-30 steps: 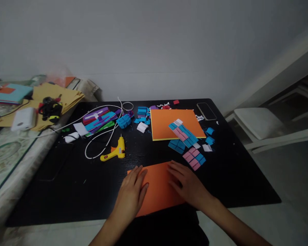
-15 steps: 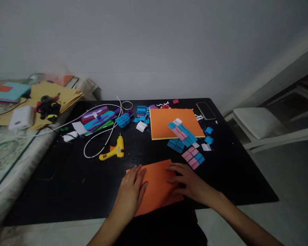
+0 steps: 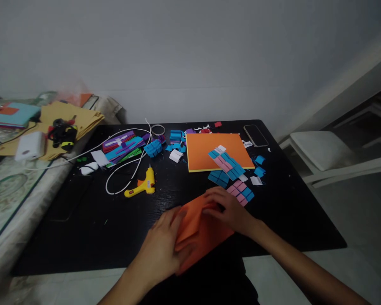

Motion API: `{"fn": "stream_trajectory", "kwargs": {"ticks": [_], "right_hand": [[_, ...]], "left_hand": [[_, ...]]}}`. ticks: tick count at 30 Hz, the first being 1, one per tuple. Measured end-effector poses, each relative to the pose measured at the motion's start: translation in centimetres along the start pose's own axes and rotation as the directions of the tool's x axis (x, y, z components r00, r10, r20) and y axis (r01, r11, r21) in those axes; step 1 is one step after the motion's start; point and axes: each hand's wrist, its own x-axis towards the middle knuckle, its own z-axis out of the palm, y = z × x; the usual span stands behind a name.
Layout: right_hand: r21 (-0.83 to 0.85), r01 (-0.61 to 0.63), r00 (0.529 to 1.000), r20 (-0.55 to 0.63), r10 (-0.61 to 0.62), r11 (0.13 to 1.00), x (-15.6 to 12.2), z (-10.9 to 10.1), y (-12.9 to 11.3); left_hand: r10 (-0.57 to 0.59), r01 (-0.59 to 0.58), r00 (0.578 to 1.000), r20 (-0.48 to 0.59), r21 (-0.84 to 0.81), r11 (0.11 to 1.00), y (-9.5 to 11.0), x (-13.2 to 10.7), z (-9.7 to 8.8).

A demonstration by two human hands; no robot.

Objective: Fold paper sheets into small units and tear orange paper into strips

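An orange sheet of paper (image 3: 211,235) is at the front edge of the black table, bent up with its left part curled over. My left hand (image 3: 163,243) grips its left side, thumb toward the near edge and fingers along the curled part. At the far edge, my right hand (image 3: 227,208) has its thumb and fingers closed on the paper. Just beyond the right hand lies a pink and blue woven paper piece (image 3: 241,193). The fingertips are partly hidden by the fold and the dim light.
A yellow glue gun (image 3: 142,184) lies on the black table (image 3: 82,237), near a looping white cable (image 3: 114,192). Behind are a stack of orange sheets (image 3: 200,148), woven strips (image 3: 227,164), coloured paper strips (image 3: 123,146) and a phone (image 3: 255,135). A white chair (image 3: 320,150) stands right.
The orange paper was flat under both hands; now it is bent and turned, with its left part curled over. My right hand has closed on the far edge.
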Motion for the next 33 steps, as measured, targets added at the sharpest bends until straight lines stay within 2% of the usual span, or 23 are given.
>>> {"fn": "stream_trajectory", "kwargs": {"ticks": [2,5,7,8,10,12,13,15,18,20,21,23,25,26,28,30,33], "right_hand": [[-0.015,-0.023,0.983,-0.182,0.02,1.0,0.7,0.1,-0.8],[-0.02,-0.063,0.89,-0.454,0.047,0.998,1.1,0.7,-2.1],[-0.004,-0.078,0.867,-0.493,0.066,0.997,0.8,1.7,-2.6],[-0.003,-0.089,0.879,-0.47,0.077,0.996,0.6,2.4,-2.6],[-0.053,-0.116,0.937,-0.338,0.091,0.992,0.1,4.0,-2.3],[-0.156,-0.113,0.979,-0.188,0.083,0.981,-0.2,5.5,-1.6],[-0.211,-0.104,0.99,-0.12,0.08,0.972,-0.4,6.1,-1.2],[-0.301,-0.082,0.997,-0.014,0.081,0.95,-0.5,6.7,-0.5],[-0.356,-0.031,0.996,0.068,0.059,0.934,-0.5,6.1,0.0],[-0.347,0.01,0.996,0.083,0.02,0.938,-0.6,5.2,0.1],[-0.343,0.023,0.997,0.082,0.006,0.939,-0.6,4.8,0.0],[-0.355,0.028,0.998,0.063,-0.006,0.934,-0.5,4.3,-0.1],[-0.388,0.041,0.998,0.051,-0.023,0.921,-0.3,4.2,-0.2],[-0.402,0.064,0.997,0.061,-0.043,0.913,-0.1,4.2,-0.2],[-0.412,0.129,0.989,0.114,-0.089,0.902,0.3,4.5,-0.1],[-0.401,0.169,0.979,0.176,-0.105,0.901,0.5,4.8,0.1],[-0.386,0.15,0.973,0.221,-0.066,0.91,0.5,5.3,0.3]], "left_hand": [[-0.096,0.098,0.995,0.021,-0.125,0.987,0.0,0.6,-0.9],[-0.273,0.253,0.962,-0.014,-0.334,0.908,-1.3,1.3,-1.9],[-0.369,0.296,0.929,-0.031,-0.537,0.79,-2.4,1.6,-2.2],[-0.411,0.307,0.912,-0.011,-0.646,0.699,-3.0,1.6,-2.3],[-0.478,0.324,0.877,0.058,-0.805,0.497,-3.7,1.4,-2.2],[-0.526,0.346,0.84,0.13,-0.876,0.336,-4.1,0.9,-1.9],[-0.544,0.358,0.825,0.157,-0.889,0.286,-4.3,0.5,-1.7],[-0.574,0.386,0.797,0.189,-0.89,0.243,-4.6,-0.3,-1.5],[-0.611,0.449,0.768,0.192,-0.842,0.3,-5.5,-1.9,-1.6],[-0.624,0.493,0.769,0.138,-0.749,0.443,-6.2,-2.7,-1.7],[-0.626,0.501,0.777,0.065,-0.665,0.554,-6.5,-3.0,-1.8],[-0.56,0.454,0.808,-0.18,-0.415,0.788,-6.6,-3.3,-1.9],[-0.359,0.338,0.839,-0.408,-0.125,0.933,-6.0,-3.1,-1.7],[-0.238,0.263,0.853,-0.464,-0.012,0.965,-5.4,-2.8,-1.4],[-0.037,0.11,0.884,-0.465,0.131,0.985,-4.1,-2.0,-0.7],[0.113,-0.042,0.923,-0.369,0.194,0.98,-3.1,-1.1,0.2],[0.217,-0.159,0.95,-0.223,0.253,0.954,-3.0,0.5,1.7]]}}
